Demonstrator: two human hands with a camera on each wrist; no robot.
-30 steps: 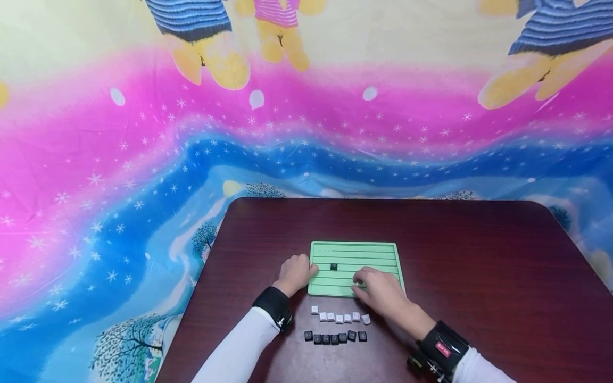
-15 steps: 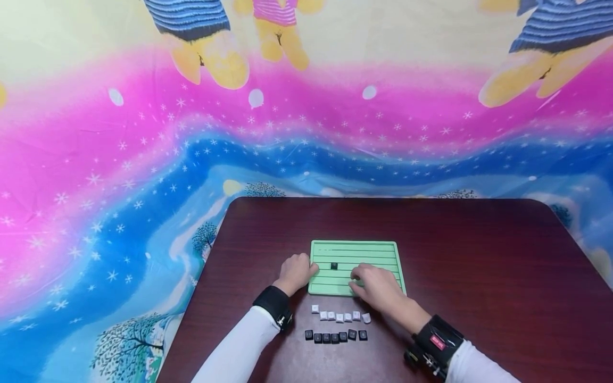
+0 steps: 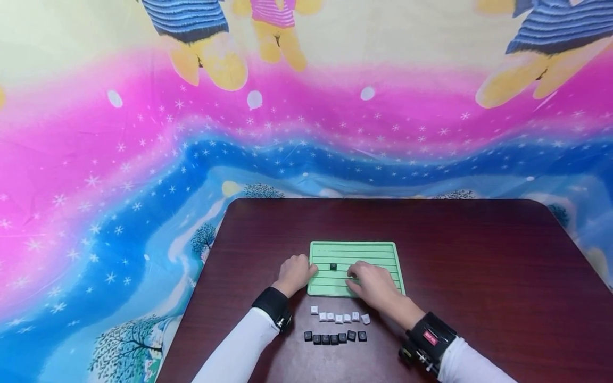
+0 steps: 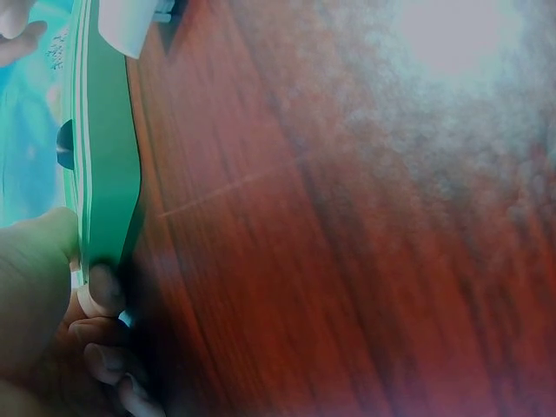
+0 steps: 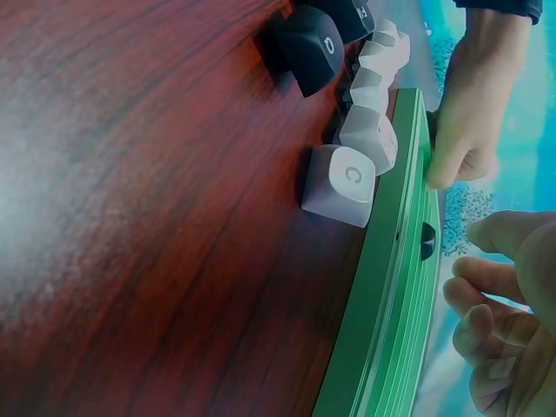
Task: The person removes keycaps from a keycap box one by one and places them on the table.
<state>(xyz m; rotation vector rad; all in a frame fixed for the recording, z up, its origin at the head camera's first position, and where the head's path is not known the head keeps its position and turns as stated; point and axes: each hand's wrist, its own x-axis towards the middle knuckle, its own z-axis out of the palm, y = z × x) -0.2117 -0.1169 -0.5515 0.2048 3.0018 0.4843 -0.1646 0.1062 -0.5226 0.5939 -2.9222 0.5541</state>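
A light green grooved tray point(image 3: 378, 254) lies on the table, with one black keycap point(image 3: 333, 267) sitting on its left half. My left hand point(image 3: 294, 274) grips the tray's left edge; in the left wrist view its thumb lies over the rim and the fingers curl against the side. Over the tray's right half is my right hand point(image 3: 375, 287), thumb and fingers apart and loosely bent. The right wrist view shows nothing between those fingers point(image 5: 486, 278), and they point toward the black keycap on the tray.
In front of the tray is an uneven row of white keycaps point(image 3: 339, 319), several in all. A row of black keycaps point(image 3: 333, 339) lies nearer to me. The dark red wooden table point(image 3: 479, 266) ends at a printed cloth backdrop point(image 3: 306, 122).
My right hand has shifted slightly left over the tray, closer to the black keycap. The left hand keeps its grip on the tray's edge, and the keycaps stay where they were.
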